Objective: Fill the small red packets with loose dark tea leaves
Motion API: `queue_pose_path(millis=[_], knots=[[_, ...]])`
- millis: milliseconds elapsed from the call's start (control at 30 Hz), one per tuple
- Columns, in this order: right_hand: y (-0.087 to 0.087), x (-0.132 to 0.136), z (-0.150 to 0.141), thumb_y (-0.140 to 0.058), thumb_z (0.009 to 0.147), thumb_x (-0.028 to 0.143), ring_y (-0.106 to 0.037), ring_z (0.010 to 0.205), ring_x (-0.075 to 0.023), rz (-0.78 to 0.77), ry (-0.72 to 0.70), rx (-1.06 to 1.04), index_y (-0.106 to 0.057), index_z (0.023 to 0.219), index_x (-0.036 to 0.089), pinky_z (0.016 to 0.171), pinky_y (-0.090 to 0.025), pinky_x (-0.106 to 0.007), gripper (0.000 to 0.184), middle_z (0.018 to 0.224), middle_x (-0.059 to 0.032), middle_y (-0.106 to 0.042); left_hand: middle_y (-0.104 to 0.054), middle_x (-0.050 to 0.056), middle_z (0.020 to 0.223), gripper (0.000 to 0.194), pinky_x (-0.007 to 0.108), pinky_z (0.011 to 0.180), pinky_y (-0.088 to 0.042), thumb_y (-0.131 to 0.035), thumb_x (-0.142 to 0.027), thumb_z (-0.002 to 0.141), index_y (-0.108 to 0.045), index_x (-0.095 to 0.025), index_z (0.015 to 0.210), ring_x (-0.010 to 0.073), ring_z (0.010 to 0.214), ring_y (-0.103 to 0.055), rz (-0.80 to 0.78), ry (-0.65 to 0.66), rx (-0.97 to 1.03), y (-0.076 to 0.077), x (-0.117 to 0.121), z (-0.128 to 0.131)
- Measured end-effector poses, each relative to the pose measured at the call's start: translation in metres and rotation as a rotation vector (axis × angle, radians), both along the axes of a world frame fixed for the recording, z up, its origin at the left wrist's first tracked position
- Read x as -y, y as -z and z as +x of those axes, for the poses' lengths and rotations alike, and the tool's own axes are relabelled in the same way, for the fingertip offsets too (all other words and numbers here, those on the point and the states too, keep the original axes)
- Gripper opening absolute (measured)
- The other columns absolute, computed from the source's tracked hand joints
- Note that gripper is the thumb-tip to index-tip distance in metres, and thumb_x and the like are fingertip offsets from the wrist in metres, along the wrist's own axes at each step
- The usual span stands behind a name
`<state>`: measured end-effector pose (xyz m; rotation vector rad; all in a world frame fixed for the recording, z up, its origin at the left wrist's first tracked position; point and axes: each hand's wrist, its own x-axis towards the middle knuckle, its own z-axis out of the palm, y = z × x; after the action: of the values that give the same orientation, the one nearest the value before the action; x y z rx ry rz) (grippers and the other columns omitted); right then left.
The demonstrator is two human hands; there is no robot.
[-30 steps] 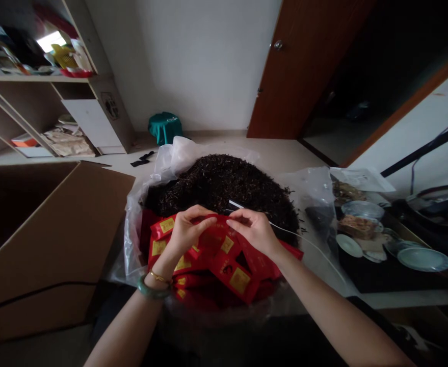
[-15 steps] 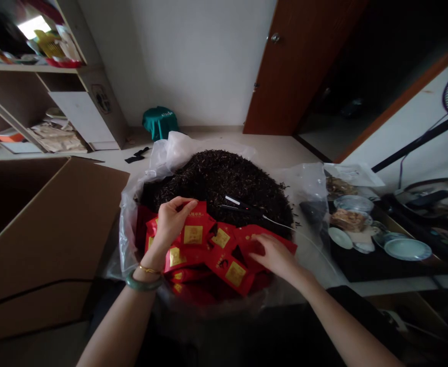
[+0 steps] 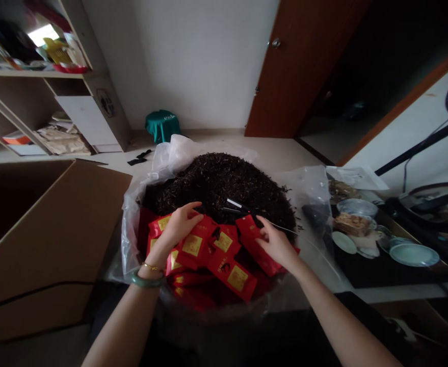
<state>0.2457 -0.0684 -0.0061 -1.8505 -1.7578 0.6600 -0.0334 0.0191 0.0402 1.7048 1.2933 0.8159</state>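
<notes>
Several red packets with gold labels lie heaped at the near side of a large plastic-lined container of dark, dry tea-like leaves [image 3: 231,176]. My left hand [image 3: 181,224] rests at the top of one red packet [image 3: 192,245], thumb and forefinger apart. On the right, my right hand [image 3: 275,243] has its fingers closed round the edge of another red packet [image 3: 251,235], which slants across the pile. A thin black device [image 3: 239,205] with a white strip, a small red light and a white cable lies on the leaves between my hands.
An open cardboard box [image 3: 67,219] stands at the left. Clear plastic lining [image 3: 132,224] rises around the leaves. To the right, a dark tray holds several dishes, including a pale bowl [image 3: 414,254]. A teal-covered bin [image 3: 162,126] stands by the wall.
The packet under my left hand has dropped flatter, and that hand's thumb and forefinger have parted. My right hand has turned its packet to a steeper slant. The view has shifted slightly.
</notes>
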Motion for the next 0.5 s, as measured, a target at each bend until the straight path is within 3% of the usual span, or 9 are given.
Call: queue_pose_path(millis=[133, 267, 333, 400, 500], knots=[[-0.025, -0.012, 0.002, -0.056, 0.084, 0.024, -0.069, 0.084, -0.0205, 0.138, -0.063, -0.12, -0.068, 0.103, 0.018, 0.078, -0.054, -0.033, 0.023, 0.094, -0.0074, -0.073, -0.072, 0.008, 0.1, 0.04, 0.035, 0.079, -0.052, -0.064, -0.033, 0.078, -0.066, -0.016, 0.114, 0.0215, 0.087, -0.066, 0.203, -0.049, -0.031, -0.004, 0.001, 0.001], [-0.058, -0.023, -0.029, -0.05, 0.088, 0.015, -0.066, 0.086, -0.0183, 0.297, -0.251, 0.003, -0.072, 0.101, 0.02, 0.081, -0.052, -0.032, 0.026, 0.096, -0.007, -0.07, -0.07, 0.009, 0.111, 0.053, 0.04, 0.09, -0.049, -0.072, -0.038, 0.074, -0.061, -0.019, 0.122, 0.0242, 0.103, -0.06, 0.539, 0.014, 0.003, -0.014, 0.011, 0.006], [-0.073, -0.026, -0.048, -0.049, 0.089, 0.011, -0.064, 0.083, -0.018, 0.373, -0.359, 0.124, -0.073, 0.101, 0.023, 0.079, -0.052, -0.033, 0.029, 0.089, -0.006, -0.067, -0.073, 0.007, 0.103, 0.05, 0.038, 0.086, -0.05, -0.075, -0.035, 0.072, -0.064, -0.02, 0.119, 0.0231, 0.096, -0.061, 0.642, 0.119, -0.038, -0.017, 0.018, 0.009], [-0.083, -0.029, -0.063, -0.052, 0.089, 0.012, -0.062, 0.083, -0.0195, 0.502, -0.395, 0.212, -0.073, 0.103, 0.025, 0.08, -0.051, -0.036, 0.028, 0.085, -0.0058, -0.064, -0.074, 0.005, 0.085, 0.025, 0.033, 0.076, -0.052, -0.07, -0.028, 0.078, -0.072, -0.021, 0.102, 0.0191, 0.079, -0.062, 0.69, 0.156, -0.075, -0.017, 0.023, 0.012], [-0.087, -0.034, -0.075, -0.056, 0.087, 0.015, -0.058, 0.096, -0.0239, 0.749, -0.2, 0.168, -0.065, 0.118, 0.024, 0.088, -0.05, -0.042, 0.033, 0.099, -0.0098, -0.061, -0.073, 0.003, 0.073, 0.014, 0.025, 0.062, -0.05, -0.061, -0.022, 0.084, -0.075, -0.021, 0.088, 0.014, 0.063, -0.062, 0.63, -0.008, -0.023, -0.014, 0.028, 0.015]])
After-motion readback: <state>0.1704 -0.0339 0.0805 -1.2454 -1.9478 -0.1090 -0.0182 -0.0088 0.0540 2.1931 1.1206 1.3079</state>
